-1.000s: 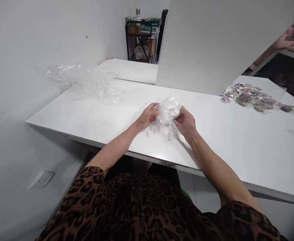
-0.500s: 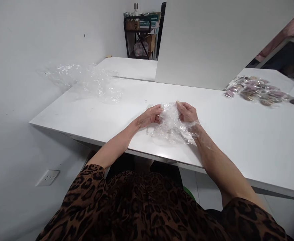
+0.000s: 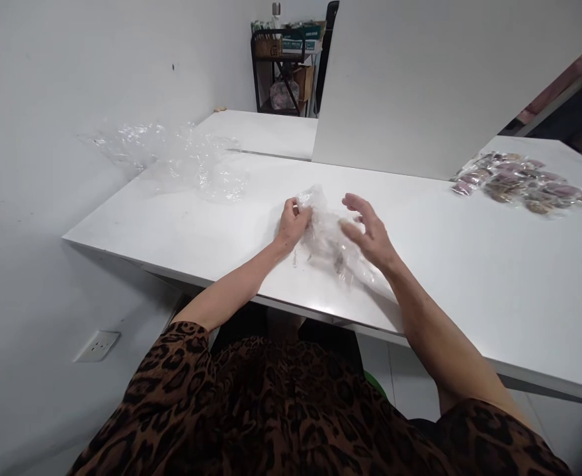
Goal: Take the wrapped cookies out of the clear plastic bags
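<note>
A clear, crinkled plastic bag (image 3: 328, 235) spreads over the white table in front of me. My left hand (image 3: 293, 221) is closed on the bag's upper left part. To the right, my right hand (image 3: 368, 231) has its thumb and fingers apart. Its thumb is close to the bag, and I cannot tell whether the two touch. The bag's lower end trails toward my right forearm and is smeared by motion. Whether anything lies inside the bag does not show clearly.
More clear plastic bags (image 3: 186, 162) are heaped at the table's left, against the wall. Several wrapped purple-brown pieces (image 3: 529, 182) lie at the back right. An upright white panel (image 3: 395, 86) stands behind the table (image 3: 469, 284); a dark shelf cart (image 3: 278, 66) is beyond.
My right hand has let go of the bag's top edge and its fingers have spread. My left hand keeps hold, and the bag's upper end has shifted left and away from me.
</note>
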The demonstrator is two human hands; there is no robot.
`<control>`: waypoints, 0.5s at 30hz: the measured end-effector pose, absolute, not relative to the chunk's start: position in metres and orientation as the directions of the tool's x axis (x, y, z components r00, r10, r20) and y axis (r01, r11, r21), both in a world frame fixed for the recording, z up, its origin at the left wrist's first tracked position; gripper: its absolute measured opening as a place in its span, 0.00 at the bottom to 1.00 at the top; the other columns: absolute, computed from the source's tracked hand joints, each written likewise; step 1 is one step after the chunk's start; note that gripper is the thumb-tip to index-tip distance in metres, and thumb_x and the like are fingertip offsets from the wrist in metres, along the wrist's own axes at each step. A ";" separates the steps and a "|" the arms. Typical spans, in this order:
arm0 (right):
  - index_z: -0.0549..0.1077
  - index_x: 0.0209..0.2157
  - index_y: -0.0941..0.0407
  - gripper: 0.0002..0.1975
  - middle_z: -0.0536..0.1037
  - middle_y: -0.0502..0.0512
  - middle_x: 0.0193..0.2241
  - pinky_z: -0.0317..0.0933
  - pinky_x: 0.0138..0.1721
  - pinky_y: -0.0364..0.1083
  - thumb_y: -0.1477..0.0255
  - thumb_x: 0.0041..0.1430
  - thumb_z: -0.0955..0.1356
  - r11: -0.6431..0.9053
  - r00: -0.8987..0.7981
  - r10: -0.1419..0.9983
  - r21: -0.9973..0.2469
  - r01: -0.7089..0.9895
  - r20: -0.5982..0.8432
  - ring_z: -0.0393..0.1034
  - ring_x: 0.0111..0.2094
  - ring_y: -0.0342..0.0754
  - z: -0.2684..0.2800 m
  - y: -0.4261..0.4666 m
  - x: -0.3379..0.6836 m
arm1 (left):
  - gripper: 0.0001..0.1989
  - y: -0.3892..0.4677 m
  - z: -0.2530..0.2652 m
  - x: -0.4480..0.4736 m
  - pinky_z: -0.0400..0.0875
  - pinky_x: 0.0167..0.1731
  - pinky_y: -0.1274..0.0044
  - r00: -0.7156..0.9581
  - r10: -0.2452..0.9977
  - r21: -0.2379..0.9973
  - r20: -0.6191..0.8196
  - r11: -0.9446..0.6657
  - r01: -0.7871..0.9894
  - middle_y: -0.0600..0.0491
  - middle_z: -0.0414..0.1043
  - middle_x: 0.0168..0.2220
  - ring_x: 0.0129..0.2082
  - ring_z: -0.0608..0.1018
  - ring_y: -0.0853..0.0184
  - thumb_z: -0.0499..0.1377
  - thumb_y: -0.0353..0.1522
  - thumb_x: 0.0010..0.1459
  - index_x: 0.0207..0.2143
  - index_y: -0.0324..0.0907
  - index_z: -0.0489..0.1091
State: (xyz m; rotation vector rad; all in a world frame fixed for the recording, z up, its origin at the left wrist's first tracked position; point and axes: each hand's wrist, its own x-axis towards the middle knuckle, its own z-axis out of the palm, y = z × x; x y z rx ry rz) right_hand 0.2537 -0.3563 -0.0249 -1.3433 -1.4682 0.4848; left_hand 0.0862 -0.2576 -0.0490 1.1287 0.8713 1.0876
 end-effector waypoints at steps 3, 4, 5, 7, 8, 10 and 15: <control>0.77 0.54 0.51 0.42 0.77 0.63 0.55 0.66 0.57 0.67 0.39 0.43 0.77 0.244 0.134 0.910 -0.769 0.591 0.393 0.70 0.58 0.65 -0.032 -0.355 0.246 | 0.11 -0.260 -0.049 0.087 0.70 0.36 0.80 0.280 0.958 0.973 0.068 -0.002 -0.230 0.57 0.73 0.39 0.34 0.75 0.73 0.63 0.29 0.62 0.43 0.45 0.63; 0.79 0.46 0.53 0.37 0.80 0.62 0.49 0.69 0.53 0.65 0.39 0.45 0.76 0.224 0.163 0.911 -0.785 0.578 0.379 0.73 0.53 0.63 -0.035 -0.353 0.247 | 0.10 -0.260 -0.048 0.087 0.71 0.37 0.80 0.293 0.954 0.970 0.060 0.014 -0.245 0.57 0.73 0.39 0.34 0.76 0.74 0.63 0.29 0.63 0.42 0.45 0.63; 0.80 0.39 0.54 0.32 0.81 0.60 0.41 0.72 0.48 0.61 0.40 0.48 0.75 0.208 0.214 0.905 -0.821 0.531 0.368 0.75 0.46 0.59 -0.037 -0.350 0.249 | 0.10 -0.260 -0.047 0.087 0.72 0.38 0.80 0.303 0.952 0.963 0.035 0.049 -0.265 0.57 0.73 0.39 0.34 0.77 0.74 0.63 0.29 0.64 0.41 0.45 0.63; 0.77 0.29 0.55 0.26 0.77 0.55 0.29 0.71 0.37 0.52 0.44 0.52 0.75 0.208 0.354 0.875 -0.915 0.345 0.332 0.73 0.33 0.50 -0.037 -0.343 0.261 | 0.08 -0.258 -0.043 0.085 0.74 0.39 0.77 0.316 0.948 0.937 -0.044 0.149 -0.315 0.58 0.73 0.37 0.33 0.79 0.73 0.62 0.29 0.66 0.40 0.45 0.62; 0.76 0.27 0.55 0.23 0.75 0.53 0.27 0.70 0.32 0.48 0.48 0.52 0.77 0.225 0.430 0.851 -0.949 0.221 0.302 0.71 0.29 0.46 -0.036 -0.340 0.270 | 0.07 -0.257 -0.041 0.084 0.76 0.41 0.76 0.325 0.942 0.917 -0.086 0.202 -0.345 0.58 0.74 0.37 0.32 0.80 0.73 0.61 0.29 0.66 0.40 0.44 0.63; 0.75 0.28 0.55 0.17 0.73 0.49 0.24 0.65 0.26 0.44 0.58 0.50 0.79 0.271 0.560 0.804 -0.961 -0.046 0.200 0.66 0.24 0.42 -0.032 -0.334 0.292 | 0.06 -0.255 -0.037 0.081 0.78 0.46 0.72 0.370 0.916 0.859 -0.152 0.308 -0.409 0.57 0.76 0.37 0.33 0.82 0.71 0.60 0.26 0.66 0.39 0.43 0.64; 0.71 0.28 0.52 0.11 0.73 0.51 0.28 0.69 0.26 0.45 0.61 0.55 0.73 0.344 0.627 0.777 -0.796 -0.497 -0.055 0.72 0.28 0.45 -0.031 -0.326 0.343 | 0.04 -0.256 -0.034 0.078 0.78 0.53 0.70 0.626 0.747 0.679 -0.222 0.579 -0.451 0.48 0.82 0.38 0.40 0.85 0.66 0.58 0.23 0.66 0.40 0.37 0.72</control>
